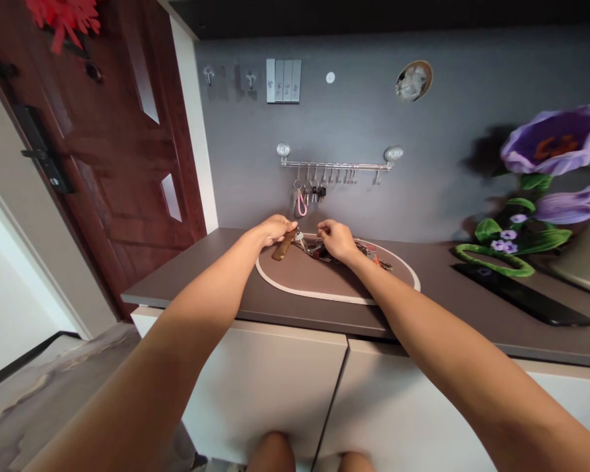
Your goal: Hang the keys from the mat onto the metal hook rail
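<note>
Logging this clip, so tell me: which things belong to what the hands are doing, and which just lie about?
In hand: left hand, brown key fob, right hand, bunch of keys, oval mat.
Lying about: hook rail, pink loop, purple flowers, black slab, door.

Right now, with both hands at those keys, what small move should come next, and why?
Probably lift the left hand slightly to draw the brown fob clear. That hand pinches the fob's top end, its keys lie against the key pile on the mat, and the right hand rests on that pile.
</note>
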Action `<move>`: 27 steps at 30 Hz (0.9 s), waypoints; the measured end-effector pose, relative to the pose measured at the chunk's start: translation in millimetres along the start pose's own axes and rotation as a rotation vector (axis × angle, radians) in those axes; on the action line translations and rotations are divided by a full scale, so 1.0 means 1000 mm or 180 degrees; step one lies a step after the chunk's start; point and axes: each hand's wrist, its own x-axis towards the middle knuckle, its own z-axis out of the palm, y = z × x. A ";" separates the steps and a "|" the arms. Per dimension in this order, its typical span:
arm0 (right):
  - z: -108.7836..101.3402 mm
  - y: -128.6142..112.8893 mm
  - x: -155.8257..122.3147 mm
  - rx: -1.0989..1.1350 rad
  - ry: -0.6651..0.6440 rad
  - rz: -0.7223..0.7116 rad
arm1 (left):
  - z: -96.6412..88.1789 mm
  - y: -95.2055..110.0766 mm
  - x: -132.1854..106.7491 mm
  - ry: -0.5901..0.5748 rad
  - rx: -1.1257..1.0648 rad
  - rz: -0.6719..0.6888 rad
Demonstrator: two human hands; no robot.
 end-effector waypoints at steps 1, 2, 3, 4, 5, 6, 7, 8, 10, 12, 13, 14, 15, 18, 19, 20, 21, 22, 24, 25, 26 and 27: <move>0.000 -0.001 0.000 -0.0001 -0.0002 0.0013 | -0.001 0.002 0.000 0.0008 -0.0204 -0.0020; 0.000 -0.001 0.000 -0.0005 -0.0005 0.0024 | -0.002 0.004 -0.001 0.0021 -0.0406 -0.0027; -0.001 -0.002 0.000 -0.0004 -0.0009 0.0029 | -0.003 0.006 -0.002 0.0032 -0.0600 -0.0021; -0.001 -0.003 -0.001 0.0003 -0.0014 0.0022 | -0.004 0.008 -0.003 0.0032 -0.0791 0.0000; -0.001 -0.004 -0.001 0.0018 -0.0016 0.0008 | -0.005 0.010 -0.004 0.0017 -0.0975 0.0022; -0.001 -0.005 -0.001 0.0040 -0.0012 -0.0015 | -0.006 0.011 -0.005 -0.0016 -0.1146 0.0044; -0.001 -0.005 -0.001 0.0067 -0.0003 -0.0046 | -0.007 0.013 -0.006 -0.0048 -0.1304 0.0065; -0.001 -0.005 -0.002 0.0098 0.0011 -0.0078 | -0.008 0.014 -0.007 -0.0072 -0.1443 0.0085; 0.000 -0.006 -0.003 0.0160 0.0058 -0.0162 | -0.009 0.015 -0.009 -0.0095 -0.1654 0.0116; 0.001 -0.007 -0.003 0.0210 0.0129 -0.0270 | -0.009 0.016 -0.010 -0.0119 -0.1774 0.0131; 0.001 -0.007 -0.003 0.0234 0.0165 -0.0333 | -0.009 0.017 -0.010 -0.0150 -0.1811 0.0133; 0.001 -0.008 -0.004 0.0259 0.0200 -0.0402 | -0.008 0.017 -0.011 -0.0196 -0.1836 0.0134; 0.001 -0.009 -0.004 0.0280 0.0229 -0.0471 | -0.007 0.018 -0.012 -0.0251 -0.1852 0.0138; 0.000 -0.011 -0.004 0.0277 0.0306 -0.0649 | -0.006 0.019 -0.014 -0.0401 -0.1854 0.0183; -0.001 -0.012 -0.004 0.0261 0.0337 -0.0699 | -0.005 0.019 -0.015 -0.0451 -0.1847 0.0200; -0.001 -0.013 -0.004 0.0253 0.0368 -0.0744 | -0.005 0.018 -0.015 -0.0503 -0.1837 0.0214; -0.001 -0.013 -0.005 0.0256 0.0392 -0.0785 | -0.005 0.018 -0.015 -0.0563 -0.1826 0.0227; -0.001 -0.014 -0.005 0.0271 0.0410 -0.0818 | -0.004 0.018 -0.015 -0.0636 -0.1811 0.0239; -0.001 -0.014 -0.005 0.0303 0.0423 -0.0864 | -0.004 0.017 -0.014 -0.0791 -0.1756 0.0250; -0.001 -0.014 -0.005 0.0312 0.0418 -0.0886 | -0.003 0.017 -0.014 -0.0855 -0.1722 0.0253; -0.001 -0.014 -0.005 0.0317 0.0408 -0.0913 | -0.002 0.017 -0.015 -0.0905 -0.1689 0.0253; 0.000 -0.014 -0.005 0.0317 0.0396 -0.0944 | -0.002 0.017 -0.015 -0.0945 -0.1656 0.0250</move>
